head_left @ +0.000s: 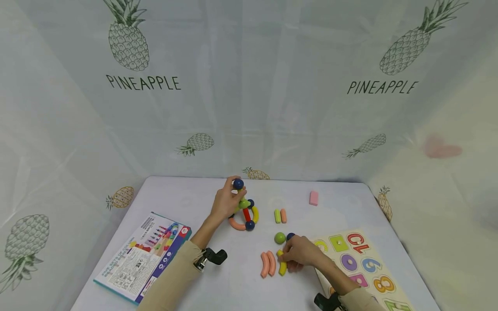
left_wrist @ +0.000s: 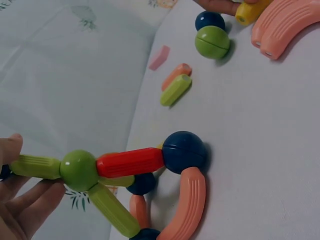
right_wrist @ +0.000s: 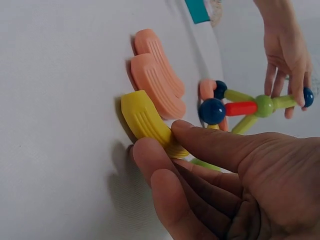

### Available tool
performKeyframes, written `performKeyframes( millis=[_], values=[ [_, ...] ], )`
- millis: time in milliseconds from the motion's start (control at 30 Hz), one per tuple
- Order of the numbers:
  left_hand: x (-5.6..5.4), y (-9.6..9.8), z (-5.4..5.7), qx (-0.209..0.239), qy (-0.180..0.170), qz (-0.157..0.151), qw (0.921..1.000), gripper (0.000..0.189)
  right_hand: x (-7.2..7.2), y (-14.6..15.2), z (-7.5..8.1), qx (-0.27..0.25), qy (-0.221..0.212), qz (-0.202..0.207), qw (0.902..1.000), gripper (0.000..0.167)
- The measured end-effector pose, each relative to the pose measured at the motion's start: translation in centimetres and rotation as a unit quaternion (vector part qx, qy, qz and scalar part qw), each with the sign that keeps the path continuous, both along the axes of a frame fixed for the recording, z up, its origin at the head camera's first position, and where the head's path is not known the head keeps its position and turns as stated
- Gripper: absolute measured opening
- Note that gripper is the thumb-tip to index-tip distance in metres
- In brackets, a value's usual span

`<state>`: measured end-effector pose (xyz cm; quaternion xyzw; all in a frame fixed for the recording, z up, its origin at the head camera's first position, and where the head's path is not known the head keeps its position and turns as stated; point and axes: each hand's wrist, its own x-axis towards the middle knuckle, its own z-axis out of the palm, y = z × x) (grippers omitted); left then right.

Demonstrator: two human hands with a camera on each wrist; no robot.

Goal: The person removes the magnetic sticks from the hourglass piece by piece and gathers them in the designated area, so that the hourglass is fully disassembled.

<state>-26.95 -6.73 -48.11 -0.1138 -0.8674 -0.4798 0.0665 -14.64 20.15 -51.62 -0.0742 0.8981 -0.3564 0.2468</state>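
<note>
My left hand [head_left: 225, 202] grips the upright light-green stick [left_wrist: 36, 166] at the top of a magnetic ball-and-stick model. A blue ball [head_left: 238, 184] caps that stick, and a green ball [left_wrist: 79, 170] joins its lower end. From the green ball, a red stick [left_wrist: 131, 161] and green sticks slope down to blue balls in a base ring of curved salmon and yellow sticks. My right hand [head_left: 301, 251] pinches a curved yellow stick [right_wrist: 145, 117] between thumb and fingers, low over the table. Two curved salmon sticks [right_wrist: 157, 85] lie beside it.
A loose green ball [head_left: 280, 238] and blue ball [head_left: 290, 236] sit just beyond my right hand. Farther back lie short green [head_left: 277, 216] and orange [head_left: 283, 215] sticks and a pink block [head_left: 313, 198]. A number board [head_left: 342, 259] is at right, a printed box [head_left: 145, 255] at left.
</note>
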Motion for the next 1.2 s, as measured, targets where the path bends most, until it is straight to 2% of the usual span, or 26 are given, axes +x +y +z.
performKeyframes(
  millis=[300, 567, 633, 867, 1200],
  values=[
    [0.23, 0.10, 0.11, 0.002, 0.008, 0.014, 0.9999, 0.048, 0.23, -0.29, -0.22, -0.010, 0.002, -0.017, 0.9998, 0.021],
    [0.48, 0.16, 0.46, -0.053, 0.031, 0.049, 0.9969, 0.046, 0.19, -0.21, -0.20, -0.011, 0.005, -0.018, 0.9998, 0.022],
    [0.48, 0.17, 0.51, -0.053, 0.031, 0.048, 0.9970, 0.045, 0.21, -0.21, -0.16, -0.011, 0.004, -0.018, 0.9998, 0.022],
    [0.38, 0.20, 0.42, 0.000, 0.014, 0.013, 0.9998, 0.044, 0.26, -0.30, -0.20, -0.020, 0.004, -0.016, 0.9997, 0.022],
    [0.42, 0.29, 0.54, -0.001, 0.019, 0.013, 0.9997, 0.044, 0.15, -0.18, -0.26, -0.016, 0.000, -0.022, 0.9996, 0.021]
  ],
)
